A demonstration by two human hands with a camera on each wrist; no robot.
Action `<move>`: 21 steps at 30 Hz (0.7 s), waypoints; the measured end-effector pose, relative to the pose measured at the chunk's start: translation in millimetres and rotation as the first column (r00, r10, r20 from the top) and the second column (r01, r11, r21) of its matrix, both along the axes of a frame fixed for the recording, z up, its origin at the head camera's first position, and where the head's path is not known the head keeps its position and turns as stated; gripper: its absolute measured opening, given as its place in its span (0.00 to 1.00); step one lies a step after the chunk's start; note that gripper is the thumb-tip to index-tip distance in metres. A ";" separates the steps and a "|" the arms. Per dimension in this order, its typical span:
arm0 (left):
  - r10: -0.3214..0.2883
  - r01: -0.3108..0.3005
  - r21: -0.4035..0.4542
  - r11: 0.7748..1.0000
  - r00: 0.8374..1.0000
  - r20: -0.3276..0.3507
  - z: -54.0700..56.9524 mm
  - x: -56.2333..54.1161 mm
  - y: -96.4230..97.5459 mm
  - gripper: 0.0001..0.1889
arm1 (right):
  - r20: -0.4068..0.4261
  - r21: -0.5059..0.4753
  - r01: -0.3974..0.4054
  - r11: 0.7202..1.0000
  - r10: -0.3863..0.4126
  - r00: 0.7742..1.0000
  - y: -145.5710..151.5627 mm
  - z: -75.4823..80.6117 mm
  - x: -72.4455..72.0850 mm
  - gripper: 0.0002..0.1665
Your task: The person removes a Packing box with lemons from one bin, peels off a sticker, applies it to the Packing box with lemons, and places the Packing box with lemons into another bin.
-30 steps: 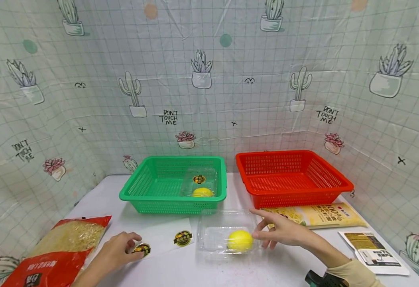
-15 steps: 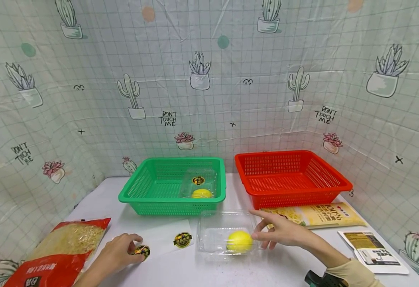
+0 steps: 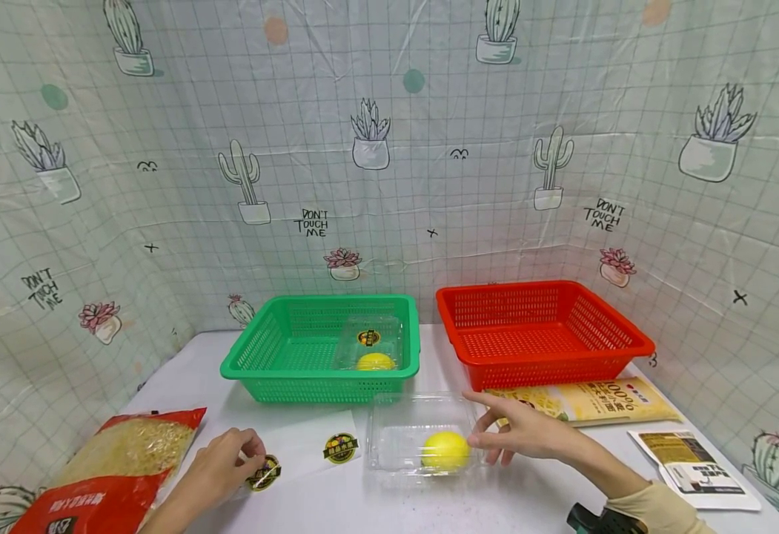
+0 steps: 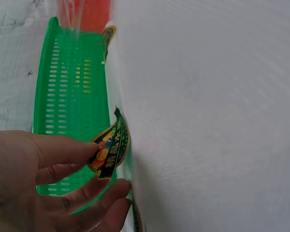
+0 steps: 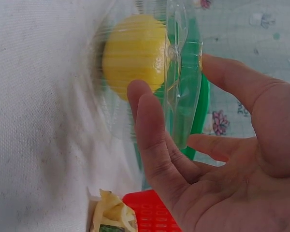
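Note:
A clear plastic clamshell container (image 3: 399, 437) lies on the white table with a lemon (image 3: 446, 450) inside. My right hand (image 3: 522, 426) holds the container's right side, thumb and fingers at its rim and side wall in the right wrist view. On the left, a sheet of clear film (image 3: 299, 445) bears a round black-and-gold fruit sticker (image 3: 340, 448). My left hand (image 3: 219, 467) pinches the edge of another such sticker (image 4: 108, 152), which stands tilted off the sheet in the left wrist view. How the fingertips sit behind that sticker is hidden.
Behind stands a green basket (image 3: 322, 386) holding another container (image 3: 389, 334) with a sticker and a lemon. To its right is a red basket (image 3: 542, 371). A yellow pasta bag (image 3: 596, 400), a white pouch (image 3: 696, 471) and a red-ended bag (image 3: 112, 471) lie at the sides.
My left hand has shifted slightly away from me, its fingers drawn up, and more of the sticker beside it shows. The right hand and container have stayed in place.

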State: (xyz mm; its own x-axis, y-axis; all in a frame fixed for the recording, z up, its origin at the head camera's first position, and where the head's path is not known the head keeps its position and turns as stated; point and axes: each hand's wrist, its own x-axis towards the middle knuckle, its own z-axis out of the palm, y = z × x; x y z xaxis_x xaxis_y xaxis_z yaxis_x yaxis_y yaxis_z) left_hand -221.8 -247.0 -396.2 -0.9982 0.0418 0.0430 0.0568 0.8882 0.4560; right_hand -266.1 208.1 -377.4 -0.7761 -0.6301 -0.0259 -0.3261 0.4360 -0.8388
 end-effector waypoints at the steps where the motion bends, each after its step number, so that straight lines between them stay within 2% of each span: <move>1: 0.000 0.000 0.006 1.000 1.000 0.002 1.1 -0.1 0.2 0.06 | -0.001 0.001 0.000 1.000 0.000 1.000 -0.1 0.3 0.0 0.48; 7: -0.017 0.016 0.050 0.999 1.000 0.004 7.9 1.4 4.6 0.06 | -0.012 0.010 0.001 1.000 -0.001 1.000 -0.3 0.9 0.0 0.48; 16: -0.074 0.081 0.073 0.994 0.992 -0.101 19.1 1.2 18.6 0.06 | -0.011 0.022 0.021 1.000 -0.021 1.000 -1.3 3.6 0.7 0.47; 18: -0.110 0.121 0.084 0.989 0.986 -0.126 23.6 1.4 24.2 0.05 | -0.015 0.027 0.026 0.999 -0.026 1.000 -1.6 4.1 1.1 0.47; 21: -0.197 0.219 0.117 0.969 0.964 -0.178 31.5 -0.4 35.0 0.04 | -0.030 0.039 0.038 0.999 -0.037 0.999 -1.2 4.7 1.4 0.46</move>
